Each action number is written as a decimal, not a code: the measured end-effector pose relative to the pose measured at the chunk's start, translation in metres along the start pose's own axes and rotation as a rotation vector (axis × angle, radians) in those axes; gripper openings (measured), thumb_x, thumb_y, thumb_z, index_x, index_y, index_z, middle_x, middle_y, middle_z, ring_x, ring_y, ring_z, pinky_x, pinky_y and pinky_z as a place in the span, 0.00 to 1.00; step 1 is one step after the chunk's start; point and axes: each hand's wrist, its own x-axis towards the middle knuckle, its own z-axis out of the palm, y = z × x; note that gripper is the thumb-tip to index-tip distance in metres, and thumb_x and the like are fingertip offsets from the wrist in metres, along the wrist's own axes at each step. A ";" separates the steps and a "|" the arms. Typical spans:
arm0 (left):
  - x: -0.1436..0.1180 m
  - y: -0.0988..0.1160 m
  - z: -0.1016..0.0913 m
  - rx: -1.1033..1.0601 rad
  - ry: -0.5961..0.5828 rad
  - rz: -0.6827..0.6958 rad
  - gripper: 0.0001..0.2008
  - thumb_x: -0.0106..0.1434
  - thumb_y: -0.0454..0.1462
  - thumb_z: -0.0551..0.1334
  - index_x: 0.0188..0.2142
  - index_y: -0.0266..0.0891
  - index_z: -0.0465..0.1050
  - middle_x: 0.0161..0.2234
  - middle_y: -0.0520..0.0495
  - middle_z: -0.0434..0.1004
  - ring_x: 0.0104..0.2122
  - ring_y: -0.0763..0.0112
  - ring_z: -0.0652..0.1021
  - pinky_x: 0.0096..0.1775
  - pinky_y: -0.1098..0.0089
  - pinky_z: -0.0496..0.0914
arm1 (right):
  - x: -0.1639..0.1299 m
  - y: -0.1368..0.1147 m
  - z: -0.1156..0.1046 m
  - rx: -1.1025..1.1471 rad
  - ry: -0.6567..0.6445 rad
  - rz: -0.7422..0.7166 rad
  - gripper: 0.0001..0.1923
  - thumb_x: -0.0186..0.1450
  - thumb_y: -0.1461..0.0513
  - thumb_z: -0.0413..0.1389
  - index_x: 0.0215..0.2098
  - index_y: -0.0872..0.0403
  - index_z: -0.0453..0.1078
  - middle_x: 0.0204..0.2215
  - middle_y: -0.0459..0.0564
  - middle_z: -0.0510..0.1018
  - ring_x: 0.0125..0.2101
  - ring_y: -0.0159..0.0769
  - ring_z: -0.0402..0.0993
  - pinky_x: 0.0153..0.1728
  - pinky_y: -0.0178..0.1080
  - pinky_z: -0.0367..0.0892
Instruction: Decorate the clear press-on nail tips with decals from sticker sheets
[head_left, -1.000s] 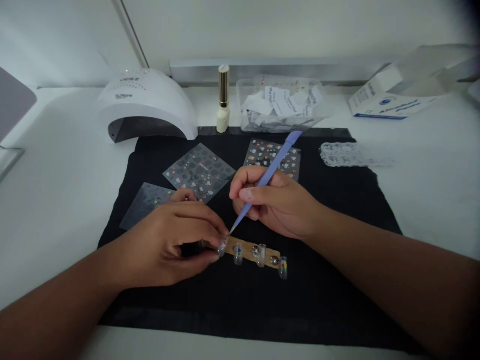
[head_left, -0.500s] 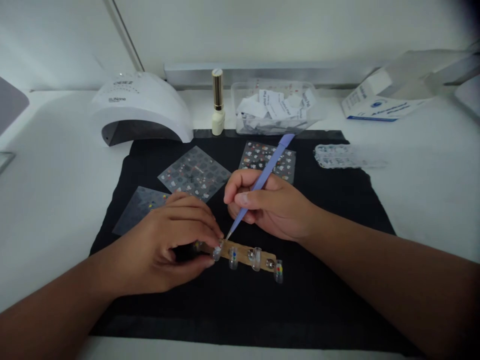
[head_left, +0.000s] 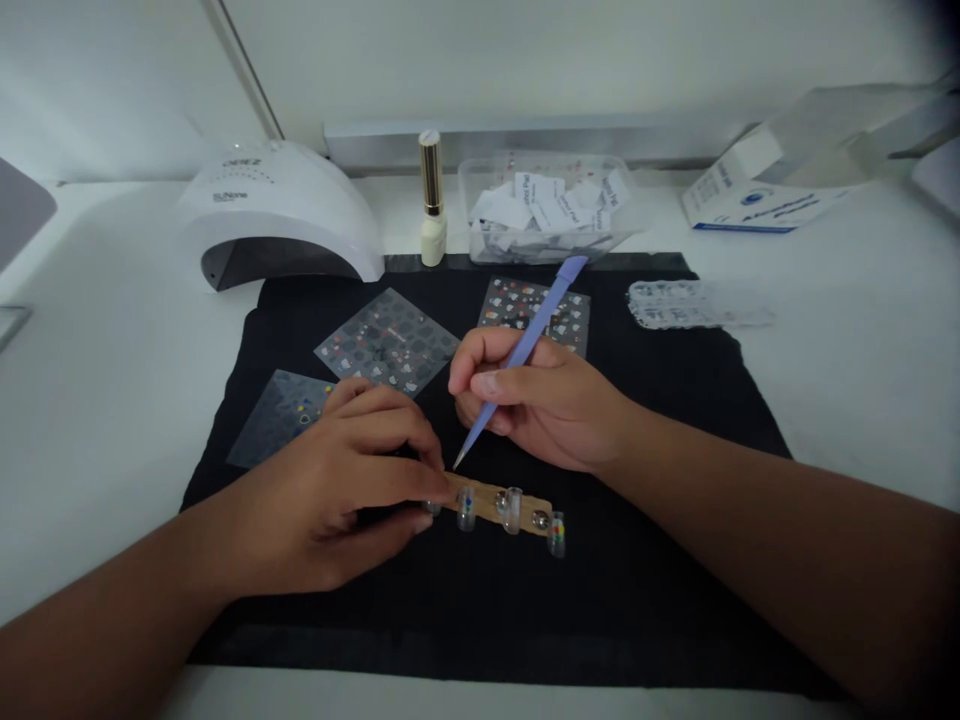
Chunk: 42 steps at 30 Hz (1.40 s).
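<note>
My left hand reaches in from the left, thumb and index finger pinched around a clear nail tip, mostly hidden by the fingers. It sits at the left visible part of a wooden strip. Along the strip stand more clear nail tips: one with a blue mark, a plain one, and one with red, yellow and green marks at the right end. Like a pen, my right hand grips purple tweezers, their metal point just above the strip, close to my left fingertips.
Sticker sheets lie on the black mat: one at left, one in the middle, one partly behind my right hand. Behind stand a white nail lamp, polish bottle, tub of alcohol pads and open box.
My left index finger has come down over the nail tip, covering more of it. The tweezers stay near the strip with little movement. The whole view has shifted up slightly.
</note>
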 end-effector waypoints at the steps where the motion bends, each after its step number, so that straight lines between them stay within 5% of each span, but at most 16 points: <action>1: 0.000 0.000 0.000 0.009 -0.006 0.007 0.11 0.64 0.29 0.61 0.43 0.46 0.75 0.40 0.49 0.75 0.45 0.63 0.73 0.48 0.58 0.62 | 0.000 0.000 0.000 0.010 0.001 -0.002 0.02 0.58 0.66 0.56 0.29 0.57 0.71 0.17 0.38 0.66 0.17 0.22 0.58 0.20 0.31 0.51; 12: -0.003 0.004 0.002 -0.038 0.001 -0.092 0.07 0.63 0.27 0.60 0.32 0.41 0.68 0.40 0.51 0.75 0.40 0.68 0.73 0.46 0.60 0.59 | 0.001 0.001 -0.001 0.034 -0.009 -0.014 0.01 0.57 0.67 0.57 0.28 0.58 0.71 0.16 0.38 0.66 0.16 0.21 0.58 0.19 0.30 0.50; 19: -0.006 0.002 0.003 -0.033 0.053 -0.118 0.13 0.58 0.31 0.65 0.38 0.42 0.62 0.42 0.49 0.74 0.48 0.61 0.73 0.53 0.56 0.60 | 0.001 0.000 -0.003 0.066 -0.013 -0.016 0.01 0.59 0.66 0.57 0.29 0.57 0.71 0.16 0.38 0.66 0.17 0.22 0.58 0.21 0.32 0.54; 23: -0.010 -0.004 -0.001 -0.010 0.212 -0.138 0.13 0.59 0.36 0.65 0.41 0.42 0.62 0.44 0.46 0.71 0.48 0.59 0.72 0.50 0.57 0.64 | -0.002 0.001 -0.002 0.085 -0.011 -0.043 0.04 0.59 0.63 0.60 0.28 0.56 0.71 0.16 0.38 0.66 0.17 0.24 0.58 0.22 0.33 0.55; 28: -0.009 -0.021 -0.008 0.289 0.503 -0.382 0.06 0.62 0.39 0.61 0.38 0.41 0.67 0.39 0.48 0.71 0.42 0.61 0.73 0.46 0.59 0.67 | -0.006 0.005 0.000 -0.016 0.119 -0.232 0.10 0.60 0.58 0.64 0.26 0.55 0.71 0.19 0.41 0.69 0.19 0.24 0.62 0.21 0.33 0.56; 31: -0.007 -0.030 -0.005 0.455 0.449 -0.464 0.18 0.60 0.47 0.64 0.46 0.42 0.71 0.46 0.44 0.74 0.48 0.53 0.72 0.50 0.53 0.66 | -0.008 0.007 0.000 -0.145 0.176 -0.322 0.10 0.63 0.56 0.61 0.29 0.54 0.72 0.21 0.42 0.73 0.20 0.26 0.66 0.21 0.33 0.58; 35: -0.003 -0.038 0.004 0.581 0.265 -0.576 0.40 0.55 0.56 0.66 0.63 0.42 0.61 0.63 0.38 0.63 0.61 0.41 0.62 0.58 0.44 0.58 | -0.006 0.010 -0.003 -0.232 0.279 -0.386 0.09 0.64 0.55 0.60 0.31 0.53 0.73 0.22 0.43 0.76 0.23 0.28 0.68 0.24 0.34 0.62; 42: 0.003 -0.034 0.004 0.557 0.158 -0.627 0.35 0.62 0.51 0.62 0.65 0.46 0.57 0.65 0.46 0.63 0.63 0.47 0.62 0.59 0.44 0.55 | -0.002 0.013 -0.005 -0.268 0.266 -0.351 0.09 0.63 0.56 0.60 0.30 0.52 0.72 0.21 0.42 0.74 0.22 0.29 0.69 0.26 0.35 0.63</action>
